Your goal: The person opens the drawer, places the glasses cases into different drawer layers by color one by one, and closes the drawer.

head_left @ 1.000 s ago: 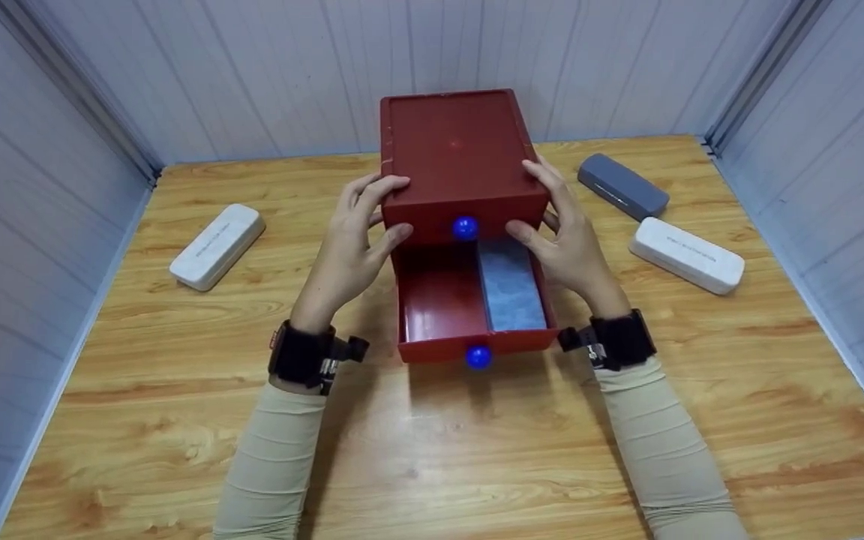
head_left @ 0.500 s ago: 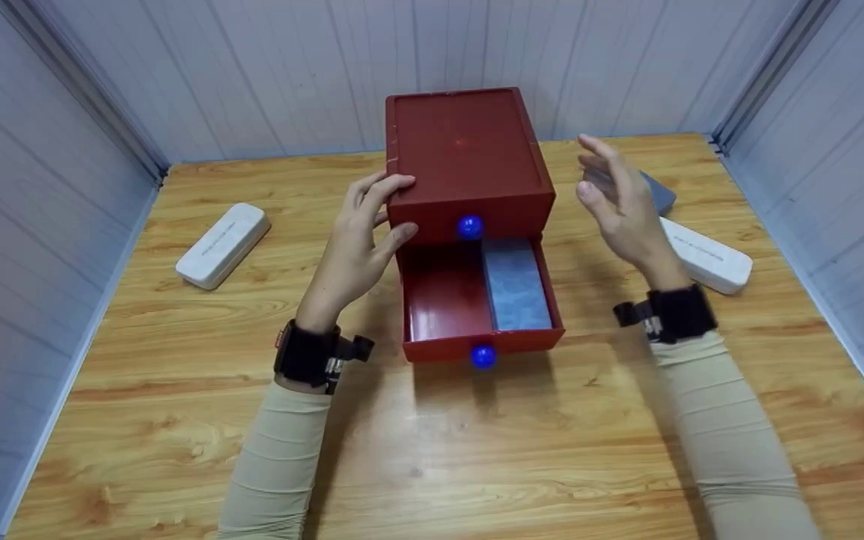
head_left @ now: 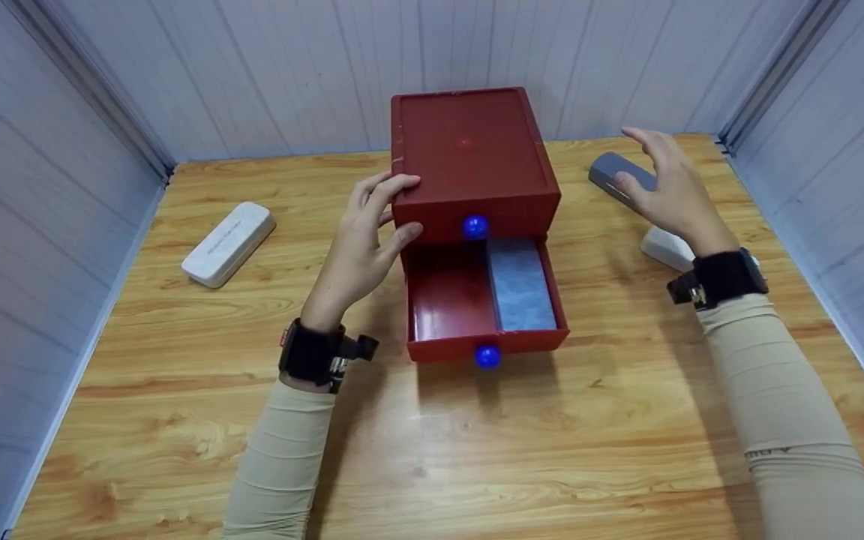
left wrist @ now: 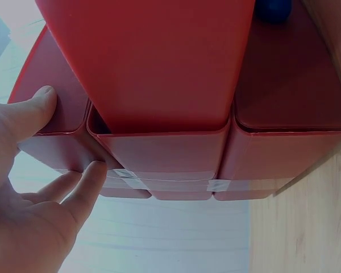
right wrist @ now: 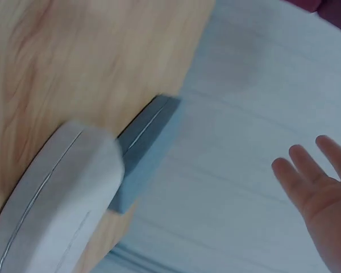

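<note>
A red drawer cabinet (head_left: 469, 150) with blue knobs stands near the back wall. Its middle drawer (head_left: 447, 304) is pulled out, and a light-blue marbled case (head_left: 522, 289) lies along that drawer's right side. My left hand (head_left: 357, 251) grips the cabinet's upper left corner, thumb on the front face and fingers over the top and side. In the left wrist view clear tape (left wrist: 170, 181) runs across the cabinet's side. Apart from the cabinet, my right hand (head_left: 672, 191) hovers with fingers spread over a grey glasses case (head_left: 610, 174), holding nothing.
A white glasses case (head_left: 664, 249) lies right of the cabinet, partly hidden by my right wrist. Another white case (head_left: 228, 244) is at the left. Panelled walls (head_left: 312, 82) enclose the wooden table (head_left: 417, 450) at the back and both sides.
My right hand has let go of the cabinet's right side and moved right, to above the grey glasses case. The left hand keeps its grip, and the drawer stays pulled out.
</note>
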`<state>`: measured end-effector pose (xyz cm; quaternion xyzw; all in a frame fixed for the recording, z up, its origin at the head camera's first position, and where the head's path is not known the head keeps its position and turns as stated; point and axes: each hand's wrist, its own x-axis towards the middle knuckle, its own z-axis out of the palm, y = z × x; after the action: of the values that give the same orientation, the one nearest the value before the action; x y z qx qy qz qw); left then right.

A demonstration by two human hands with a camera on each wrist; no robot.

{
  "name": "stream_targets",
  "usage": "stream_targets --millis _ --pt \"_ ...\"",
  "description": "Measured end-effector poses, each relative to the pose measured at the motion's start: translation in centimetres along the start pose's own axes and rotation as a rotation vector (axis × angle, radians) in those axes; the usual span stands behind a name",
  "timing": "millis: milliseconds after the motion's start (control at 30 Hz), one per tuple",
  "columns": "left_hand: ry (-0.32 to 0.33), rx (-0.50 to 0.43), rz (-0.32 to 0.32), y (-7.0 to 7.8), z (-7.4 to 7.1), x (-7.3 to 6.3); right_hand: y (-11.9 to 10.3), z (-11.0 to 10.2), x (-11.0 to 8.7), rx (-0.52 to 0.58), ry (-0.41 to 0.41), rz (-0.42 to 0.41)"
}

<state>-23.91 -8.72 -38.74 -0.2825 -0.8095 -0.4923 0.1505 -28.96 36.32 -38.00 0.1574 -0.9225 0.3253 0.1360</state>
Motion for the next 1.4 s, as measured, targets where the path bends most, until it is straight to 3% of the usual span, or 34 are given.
stream_targets --millis 333,700,1000,1200,1400 --pt "-0.005 0.002 -0.014 -0.1 0.2 0.0 4.1 -0.5 0.4 -0.131 -0.146 0.205" --pt "-0.013 0.017 -0.018 0.1 0.6 0.3 7.4 -0.3 -0.2 -0.162 -0.188 0.347" --pt "-0.023 0.018 -0.006 -0.1 0.8 0.4 8.8 0.9 -0.2 -0.15 -0.235 0.457" --pt "-0.022 0.025 -0.011 0.0 0.8 0.4 9.0 1.7 0.3 -0.183 -0.276 0.464" --pt "-0.023 0.024 -0.01 -0.1 0.7 0.4 9.0 2.7 0.4 -0.239 -0.243 0.406"
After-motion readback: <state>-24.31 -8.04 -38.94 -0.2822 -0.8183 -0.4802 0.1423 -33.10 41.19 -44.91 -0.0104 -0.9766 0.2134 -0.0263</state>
